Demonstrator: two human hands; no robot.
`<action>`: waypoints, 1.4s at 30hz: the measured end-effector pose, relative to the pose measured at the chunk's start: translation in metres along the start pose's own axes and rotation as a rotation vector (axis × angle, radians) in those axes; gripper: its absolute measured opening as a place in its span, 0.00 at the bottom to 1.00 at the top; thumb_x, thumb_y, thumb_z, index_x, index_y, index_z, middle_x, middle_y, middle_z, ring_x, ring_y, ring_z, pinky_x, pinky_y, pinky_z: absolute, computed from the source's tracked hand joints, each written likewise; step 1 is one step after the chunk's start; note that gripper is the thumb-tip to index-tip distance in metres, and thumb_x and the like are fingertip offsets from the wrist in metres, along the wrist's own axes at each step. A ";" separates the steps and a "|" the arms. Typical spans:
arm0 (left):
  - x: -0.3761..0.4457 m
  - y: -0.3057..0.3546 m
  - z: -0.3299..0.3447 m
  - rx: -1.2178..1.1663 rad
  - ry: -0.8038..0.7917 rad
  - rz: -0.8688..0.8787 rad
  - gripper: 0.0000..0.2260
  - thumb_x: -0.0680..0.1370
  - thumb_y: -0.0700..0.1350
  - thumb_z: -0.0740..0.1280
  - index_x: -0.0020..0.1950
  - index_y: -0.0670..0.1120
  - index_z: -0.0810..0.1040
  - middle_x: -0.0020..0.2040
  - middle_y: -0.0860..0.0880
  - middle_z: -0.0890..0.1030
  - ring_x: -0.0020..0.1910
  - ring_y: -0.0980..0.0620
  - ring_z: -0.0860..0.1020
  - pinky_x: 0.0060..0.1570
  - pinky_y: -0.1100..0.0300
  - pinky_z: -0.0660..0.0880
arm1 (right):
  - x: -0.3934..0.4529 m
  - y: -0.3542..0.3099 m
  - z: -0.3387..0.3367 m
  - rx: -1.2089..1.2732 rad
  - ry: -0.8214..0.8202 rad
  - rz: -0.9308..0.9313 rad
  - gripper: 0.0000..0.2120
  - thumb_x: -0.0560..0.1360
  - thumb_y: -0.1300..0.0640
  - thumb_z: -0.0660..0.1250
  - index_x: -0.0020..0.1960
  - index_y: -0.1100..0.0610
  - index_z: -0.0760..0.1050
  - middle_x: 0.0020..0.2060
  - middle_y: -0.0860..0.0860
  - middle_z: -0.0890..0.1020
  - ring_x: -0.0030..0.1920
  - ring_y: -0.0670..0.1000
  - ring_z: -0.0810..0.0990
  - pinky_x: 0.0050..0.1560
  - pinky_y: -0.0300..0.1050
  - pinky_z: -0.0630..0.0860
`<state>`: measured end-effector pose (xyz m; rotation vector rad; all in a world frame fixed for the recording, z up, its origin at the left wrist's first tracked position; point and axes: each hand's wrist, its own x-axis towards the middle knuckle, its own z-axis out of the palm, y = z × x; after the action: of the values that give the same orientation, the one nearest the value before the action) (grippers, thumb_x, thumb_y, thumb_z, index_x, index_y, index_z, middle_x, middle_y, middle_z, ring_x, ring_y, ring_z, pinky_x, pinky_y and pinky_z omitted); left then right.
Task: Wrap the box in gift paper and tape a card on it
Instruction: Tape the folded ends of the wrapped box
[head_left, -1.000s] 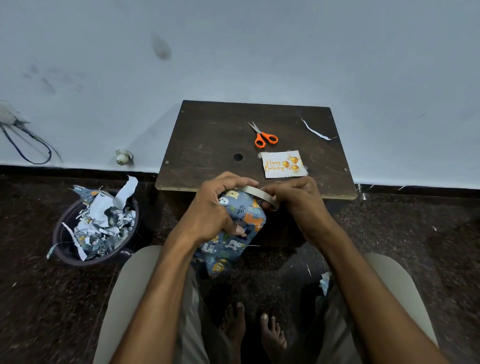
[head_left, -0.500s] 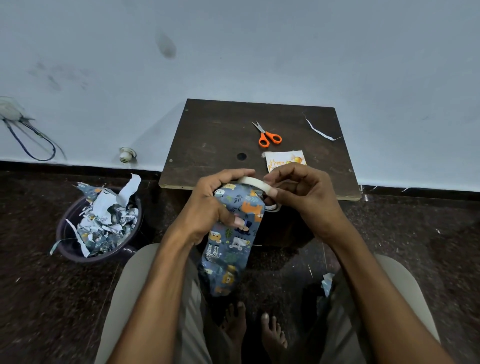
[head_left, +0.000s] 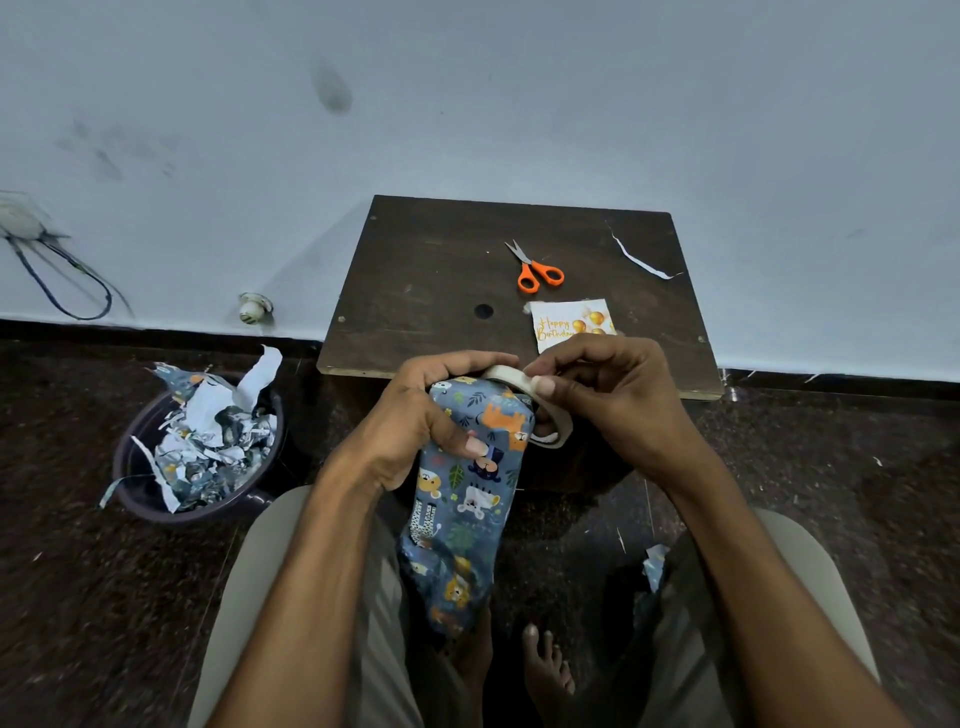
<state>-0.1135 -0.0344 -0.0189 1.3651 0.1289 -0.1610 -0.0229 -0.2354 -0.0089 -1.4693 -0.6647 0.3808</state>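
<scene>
The box (head_left: 467, 488), wrapped in blue animal-print gift paper, stands on end over my lap in front of the table. My left hand (head_left: 415, 415) grips its upper part, thumb pressed on the paper. A cream tape roll (head_left: 540, 405) sits against the box's top right. My right hand (head_left: 613, 395) holds that roll, thumb and forefinger pinching at its rim. The "Happy Birthday" card (head_left: 563, 325) lies on the dark wooden table (head_left: 431, 291), its near edge hidden behind my right hand.
Orange-handled scissors (head_left: 537, 270) lie on the table behind the card, and a thin white paper strip (head_left: 641, 260) lies at the far right. A dark bin (head_left: 202, 441) full of paper scraps stands on the floor to the left. My bare feet are below.
Both hands and the box have risen slightly toward the table edge. My right hand has turned on the tape roll, its fingers now pinching the rim, and it hides part of the card.
</scene>
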 end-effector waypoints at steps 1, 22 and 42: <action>0.000 0.000 0.000 -0.009 -0.003 -0.005 0.37 0.56 0.27 0.70 0.66 0.40 0.79 0.56 0.36 0.84 0.52 0.39 0.84 0.44 0.51 0.82 | 0.000 0.000 -0.001 -0.012 0.000 -0.008 0.04 0.73 0.69 0.74 0.46 0.62 0.84 0.44 0.63 0.85 0.39 0.55 0.85 0.39 0.44 0.82; 0.003 -0.001 0.000 -0.287 -0.114 -0.087 0.39 0.53 0.37 0.81 0.64 0.35 0.79 0.52 0.36 0.84 0.48 0.37 0.84 0.46 0.48 0.82 | -0.003 -0.008 0.005 -0.062 -0.006 -0.017 0.04 0.74 0.70 0.73 0.45 0.68 0.78 0.37 0.63 0.81 0.31 0.56 0.82 0.30 0.50 0.81; 0.001 -0.003 -0.001 -0.403 -0.145 -0.099 0.41 0.55 0.38 0.81 0.67 0.32 0.76 0.55 0.35 0.83 0.51 0.37 0.83 0.49 0.47 0.81 | -0.002 -0.007 -0.002 -0.148 -0.014 0.064 0.06 0.76 0.71 0.71 0.42 0.66 0.76 0.32 0.61 0.81 0.30 0.58 0.82 0.31 0.56 0.82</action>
<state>-0.1127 -0.0339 -0.0221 0.9422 0.1009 -0.3000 -0.0243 -0.2385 -0.0027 -1.6329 -0.6703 0.3985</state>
